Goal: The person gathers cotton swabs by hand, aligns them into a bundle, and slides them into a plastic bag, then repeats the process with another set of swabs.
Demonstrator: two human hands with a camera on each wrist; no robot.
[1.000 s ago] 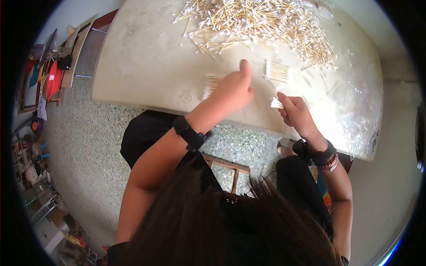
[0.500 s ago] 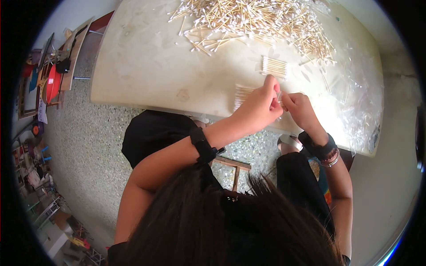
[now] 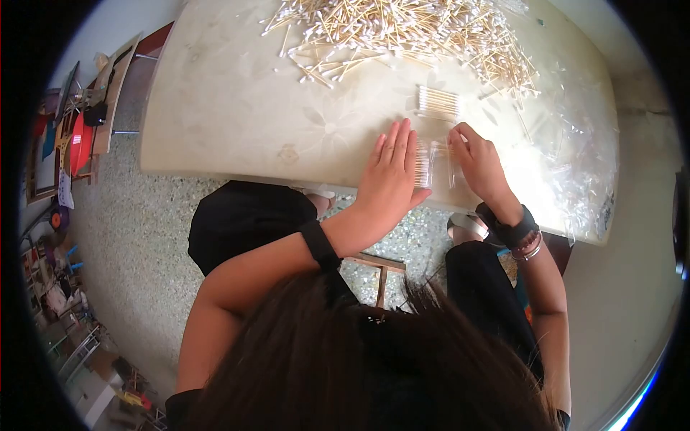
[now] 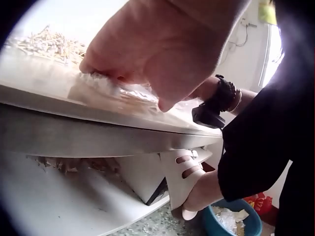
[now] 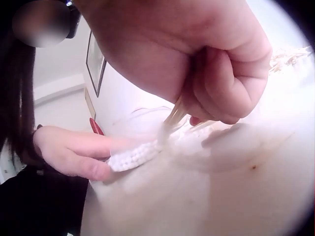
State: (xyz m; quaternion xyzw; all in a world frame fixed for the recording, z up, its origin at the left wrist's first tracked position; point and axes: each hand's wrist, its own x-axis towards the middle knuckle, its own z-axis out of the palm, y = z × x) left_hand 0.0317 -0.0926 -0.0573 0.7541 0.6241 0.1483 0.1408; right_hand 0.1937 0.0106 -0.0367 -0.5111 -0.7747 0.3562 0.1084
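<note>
Landmark: the loose pile of cotton swabs. It is spreading as a tangled heap over the bench, thin straw-coloured sticks pointing every way, small white tips showing at their ends. The bench is presenting a pale, smooth top with faint flower shapes.

Just on the person's side of the pile, a tidy row is lying flat: swabs side by side in a near-rectangle, tips lining two edges.

Farther from the pile, same side, a second row is lying partly hidden by the left hand. In the right wrist view its tips are forming a dense, bobbly white band. Left hand is resting over it, palm down, fingers straight; its grip is staying unclosed.

Thin clear film is lying between the hands, about as far from the pile as the second row; whether it is enclosing that row, cannot tell.

Right hand, nearer the person than the pile: fingers curled, grip pinching a few slender sticks. Their far ends are blurring near the second row; contact unclear.

Right of the pile and toward the person, crumpled clear wrappers are catching light. Well below the pile's level, a blue basin is holding pale scraps.
</note>
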